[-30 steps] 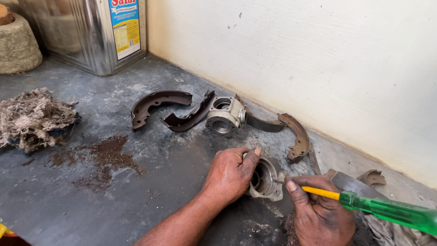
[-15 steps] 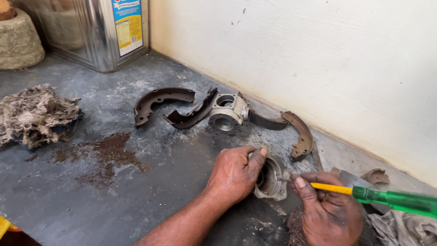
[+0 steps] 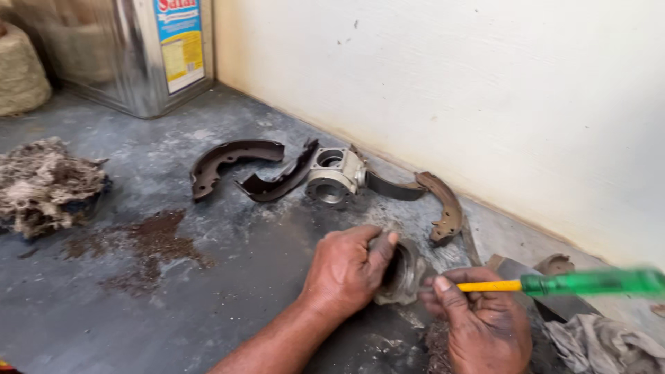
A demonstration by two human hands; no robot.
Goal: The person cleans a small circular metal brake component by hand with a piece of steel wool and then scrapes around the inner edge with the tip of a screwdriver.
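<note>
My left hand (image 3: 346, 270) grips a round grey metal caliper housing (image 3: 405, 273) that rests on the dark floor, with the thumb hooked over its rim. My right hand (image 3: 485, 325) holds a screwdriver (image 3: 582, 282) with a yellow-and-green handle, its tip pointed into the housing's bore. The handle sticks out to the right and is blurred.
A second metal caliper body (image 3: 332, 176) lies by the wall between curved brake shoes (image 3: 232, 159) (image 3: 443, 204). A wad of dirty fibre waste (image 3: 41, 183) lies at left, rusty dust (image 3: 149, 239) beside it. A metal tin (image 3: 131, 52) stands at the back, a rag (image 3: 609, 346) at lower right.
Both hands and the housing stay together in the same spot; the view has shifted slightly. The screwdriver handle has tipped a little, staying in the right hand.
</note>
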